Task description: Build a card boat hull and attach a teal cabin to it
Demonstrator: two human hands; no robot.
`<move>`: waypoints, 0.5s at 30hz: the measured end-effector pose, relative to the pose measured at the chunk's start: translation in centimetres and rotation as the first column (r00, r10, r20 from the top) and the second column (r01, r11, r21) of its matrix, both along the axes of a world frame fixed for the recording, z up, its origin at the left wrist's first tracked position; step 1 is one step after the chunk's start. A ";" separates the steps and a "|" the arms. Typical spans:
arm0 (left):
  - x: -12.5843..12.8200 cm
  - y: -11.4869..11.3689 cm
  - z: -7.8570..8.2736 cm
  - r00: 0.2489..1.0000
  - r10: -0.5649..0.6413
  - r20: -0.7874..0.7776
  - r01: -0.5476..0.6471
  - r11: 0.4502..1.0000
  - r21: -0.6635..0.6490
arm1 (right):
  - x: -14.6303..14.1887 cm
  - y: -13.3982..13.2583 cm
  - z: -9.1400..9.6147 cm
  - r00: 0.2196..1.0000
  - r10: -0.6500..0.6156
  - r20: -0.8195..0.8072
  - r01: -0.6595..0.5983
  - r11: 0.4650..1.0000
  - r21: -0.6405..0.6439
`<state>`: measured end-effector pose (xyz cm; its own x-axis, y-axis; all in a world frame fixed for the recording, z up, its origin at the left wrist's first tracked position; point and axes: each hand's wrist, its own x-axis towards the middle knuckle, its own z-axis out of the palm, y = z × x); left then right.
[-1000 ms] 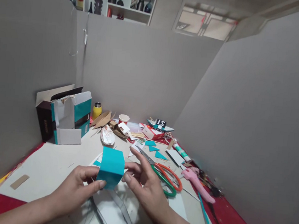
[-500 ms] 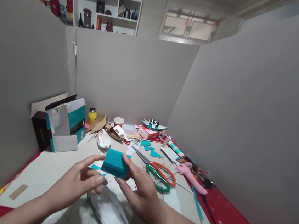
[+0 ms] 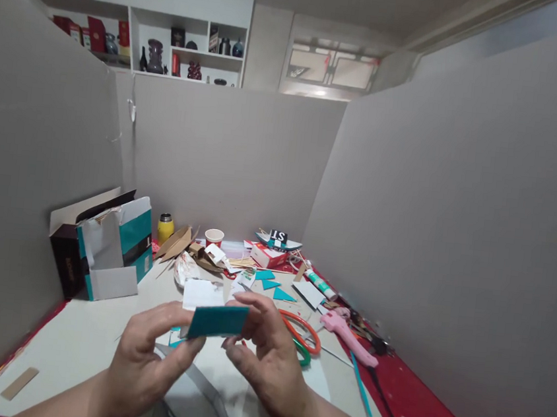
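A folded piece of teal card [image 3: 217, 321] is held up between my two hands, above the near part of the table. My left hand [image 3: 156, 355] pinches its left end, thumb below and fingers behind. At its right end my right hand [image 3: 275, 357] has fingers and thumb closed around the edge. A white flap [image 3: 202, 293] rises behind the teal face and looks like the card's inner side. Below the hands lies a pointed, white-and-grey cardboard shape [image 3: 212, 394], partly covered by them. Scissors [image 3: 301, 330] with orange and green handles lie beyond my right hand, which hides part of them.
Teal offcuts [image 3: 270, 284] lie past the scissors. A pink glue gun [image 3: 349, 335] and its cord rest at the right. An opened box [image 3: 115, 244] stands at the left. Paper cup [image 3: 214, 237], yellow bottle [image 3: 165, 228] and a small boat model [image 3: 279, 240] line the back, before grey partitions.
The teal card has been turned in my hands: its white flap now shows upright, and the teal face looks narrower. My view has tilted up a little.
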<state>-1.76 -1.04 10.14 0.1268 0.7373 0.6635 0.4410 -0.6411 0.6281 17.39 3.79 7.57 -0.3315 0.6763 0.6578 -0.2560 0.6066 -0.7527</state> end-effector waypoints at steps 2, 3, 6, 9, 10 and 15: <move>0.2 -0.1 0.0 0.998 -0.035 -0.053 0.039 0.996 0.081 | 0.1 -0.1 0.2 0.999 0.003 -0.034 -0.003 1.000 0.019; 0.3 -0.2 0.1 0.996 -0.046 -0.074 0.054 0.993 0.104 | 0.1 -0.2 0.3 0.999 0.006 -0.044 -0.005 1.000 0.019; 0.4 -0.3 0.1 0.993 -0.076 -0.096 0.086 0.991 0.105 | 0.1 -0.5 0.7 0.996 0.057 -0.068 -0.059 0.998 -0.028; 0.3 -0.5 -0.5 0.999 -0.024 -0.034 0.025 0.999 0.033 | -0.3 -0.7 1.0 0.989 0.091 -0.116 -0.106 0.985 -0.133; 0.3 -0.5 -0.8 1.000 0.006 -0.005 -0.006 1.000 -0.006 | -0.4 -0.8 0.9 0.987 0.091 -0.135 -0.114 0.977 -0.179; 0.8 -0.5 -2.1 0.979 -0.004 0.203 0.048 0.976 -0.212 | -0.8 -0.8 0.3 0.986 0.081 -0.147 -0.121 0.951 -0.285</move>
